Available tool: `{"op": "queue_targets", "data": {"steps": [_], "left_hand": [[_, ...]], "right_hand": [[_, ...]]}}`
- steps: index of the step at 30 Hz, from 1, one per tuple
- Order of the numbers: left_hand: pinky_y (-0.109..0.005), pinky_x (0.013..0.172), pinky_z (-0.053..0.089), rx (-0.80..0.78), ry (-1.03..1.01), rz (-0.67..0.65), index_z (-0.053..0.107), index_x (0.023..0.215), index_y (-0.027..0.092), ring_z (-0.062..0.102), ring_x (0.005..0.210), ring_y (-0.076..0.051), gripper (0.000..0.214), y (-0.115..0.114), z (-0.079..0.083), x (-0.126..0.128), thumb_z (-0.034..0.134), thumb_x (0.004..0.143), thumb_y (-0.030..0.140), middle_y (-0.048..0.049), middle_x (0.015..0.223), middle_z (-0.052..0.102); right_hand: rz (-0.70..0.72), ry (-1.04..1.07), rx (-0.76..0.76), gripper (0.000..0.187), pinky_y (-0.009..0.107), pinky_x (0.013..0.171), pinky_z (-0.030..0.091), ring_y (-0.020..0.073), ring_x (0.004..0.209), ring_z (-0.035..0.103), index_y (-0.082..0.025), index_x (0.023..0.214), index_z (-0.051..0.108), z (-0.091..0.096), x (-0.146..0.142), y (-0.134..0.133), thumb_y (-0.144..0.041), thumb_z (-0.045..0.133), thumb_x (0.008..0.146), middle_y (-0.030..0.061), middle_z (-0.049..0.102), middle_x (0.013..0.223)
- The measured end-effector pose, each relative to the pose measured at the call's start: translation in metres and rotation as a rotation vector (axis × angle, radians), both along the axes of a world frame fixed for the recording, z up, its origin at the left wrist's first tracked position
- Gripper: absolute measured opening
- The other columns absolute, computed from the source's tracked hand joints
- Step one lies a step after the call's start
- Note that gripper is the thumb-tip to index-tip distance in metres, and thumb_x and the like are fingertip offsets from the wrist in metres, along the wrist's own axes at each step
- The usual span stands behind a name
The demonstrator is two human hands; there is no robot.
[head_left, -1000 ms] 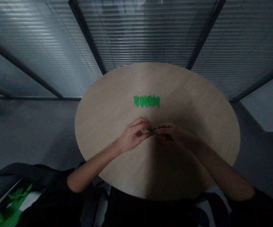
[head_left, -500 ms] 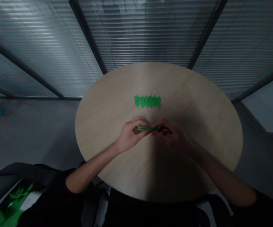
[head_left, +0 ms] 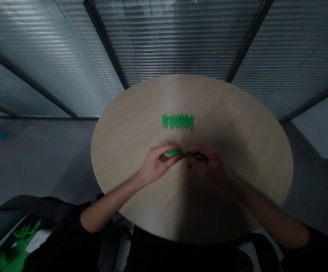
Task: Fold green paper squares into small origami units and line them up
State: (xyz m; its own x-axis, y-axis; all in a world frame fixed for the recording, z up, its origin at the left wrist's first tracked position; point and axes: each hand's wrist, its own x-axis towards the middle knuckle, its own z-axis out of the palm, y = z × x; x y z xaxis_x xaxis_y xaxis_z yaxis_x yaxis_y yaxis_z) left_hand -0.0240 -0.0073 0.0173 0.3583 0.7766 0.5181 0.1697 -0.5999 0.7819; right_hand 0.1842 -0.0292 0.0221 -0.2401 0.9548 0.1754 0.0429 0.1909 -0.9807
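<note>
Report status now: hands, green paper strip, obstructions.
Left hand and right hand gripping green paper strip. Row of green paper pieces on round table ahead, apart from hands.

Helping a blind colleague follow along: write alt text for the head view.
The left hand and right hand pinch a thin green paper strip over a round wooden table, beyond them a row of small green paper shapes.

Counter [head_left: 232, 151]: in front of the person, before a slatted partition [head_left: 175, 37].
Paper pieces [head_left: 177, 121]: in a row on the counter, beyond the hands.
Paper strip [head_left: 177, 153]: between left hand [head_left: 159, 162] and right hand [head_left: 206, 164], over the counter.
</note>
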Motion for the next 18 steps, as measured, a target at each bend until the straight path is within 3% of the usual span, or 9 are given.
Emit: {"op": "queue_targets", "data": {"steps": [7, 18], "left_hand": [[-0.032, 0.080, 0.064, 0.234, 0.045, -0.030, 0.077, 0.107, 0.019, 0.075, 0.091, -0.018, 0.011, -0.0017, -0.0011, -0.0033, 0.074, 0.098, 0.024, -0.0085, 0.100, 0.078], [-0.028, 0.076, 0.063, 0.275, 0.057, -0.033, 0.077, 0.105, 0.018, 0.075, 0.088, -0.017, 0.009, -0.0026, -0.0043, -0.0040, 0.070, 0.099, 0.017, -0.0083, 0.099, 0.078]], "right_hand": [[-0.020, 0.034, -0.076, 0.026, 0.028, 0.059, 0.061, 0.0136, 0.060, 0.068, -0.020, 0.088, 0.072, -0.0016, -0.0008, -0.0007, -0.046, 0.079, 0.088, 0.0011, 0.070, 0.077], [-0.007, 0.050, -0.145, 0.025, 0.028, 0.058, 0.059, 0.0150, 0.058, 0.069, -0.020, 0.085, 0.072, -0.0003, -0.0017, -0.0018, -0.044, 0.078, 0.087, 0.0001, 0.070, 0.066]]}}
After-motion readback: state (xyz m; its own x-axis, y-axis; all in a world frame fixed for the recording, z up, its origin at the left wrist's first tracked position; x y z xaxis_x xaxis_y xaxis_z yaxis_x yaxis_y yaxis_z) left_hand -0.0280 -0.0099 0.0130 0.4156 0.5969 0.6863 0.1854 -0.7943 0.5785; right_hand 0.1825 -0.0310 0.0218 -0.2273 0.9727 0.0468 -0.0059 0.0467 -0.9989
